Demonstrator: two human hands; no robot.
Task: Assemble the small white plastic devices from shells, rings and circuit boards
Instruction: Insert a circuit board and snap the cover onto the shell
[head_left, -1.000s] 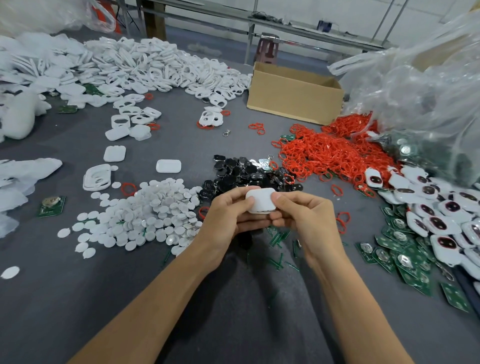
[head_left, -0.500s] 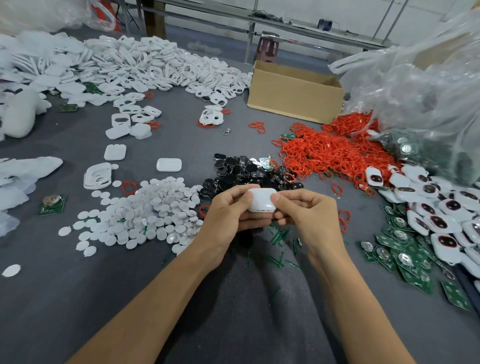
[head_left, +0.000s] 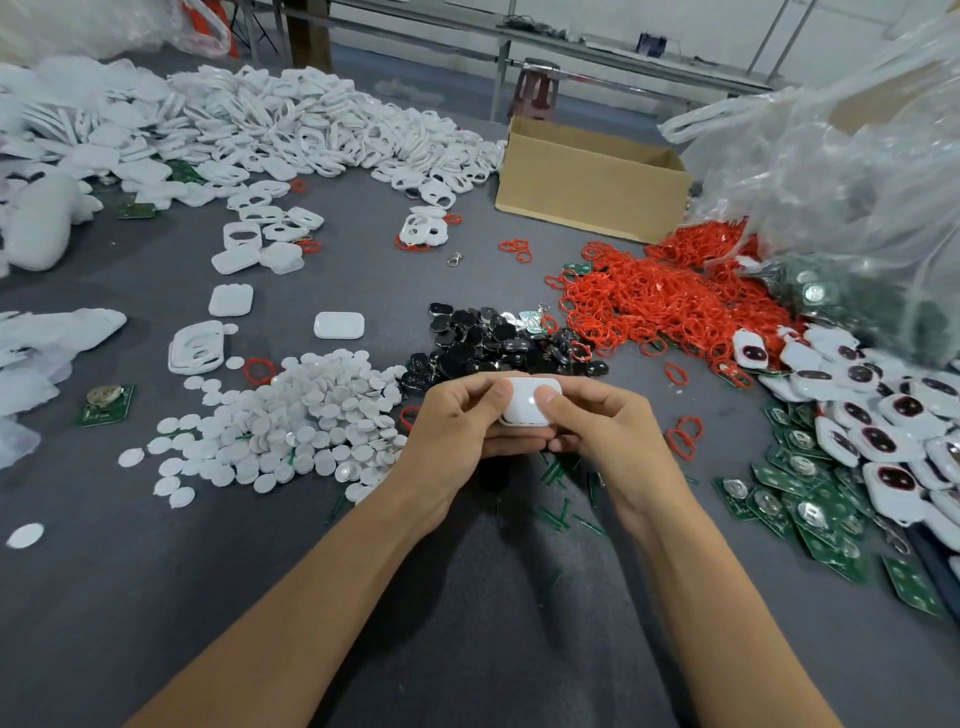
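A small white plastic device (head_left: 527, 402) is held above the grey table between both hands. My left hand (head_left: 460, 423) grips its left side with the thumb on top. My right hand (head_left: 597, 428) grips its right side, thumb pressing on the top face. Red rings (head_left: 670, 306) lie heaped to the right. Green circuit boards (head_left: 800, 499) lie at the right, beside white shells with dark openings (head_left: 883, 436). A big pile of white shells (head_left: 291, 130) covers the far left. White discs (head_left: 301, 415) are heaped left of my hands, black parts (head_left: 488, 343) just beyond them.
A cardboard box (head_left: 592, 182) stands at the back centre. Clear plastic bags (head_left: 841, 156) rise at the right. A closed white device (head_left: 338, 325) and single shells (head_left: 231, 300) lie on the table. One circuit board (head_left: 106, 402) lies at the left. Thin green strips (head_left: 558, 512) lie under my hands.
Both hands keep hold of the white device. It has tilted slightly, and the thumbs have shifted on its top face.
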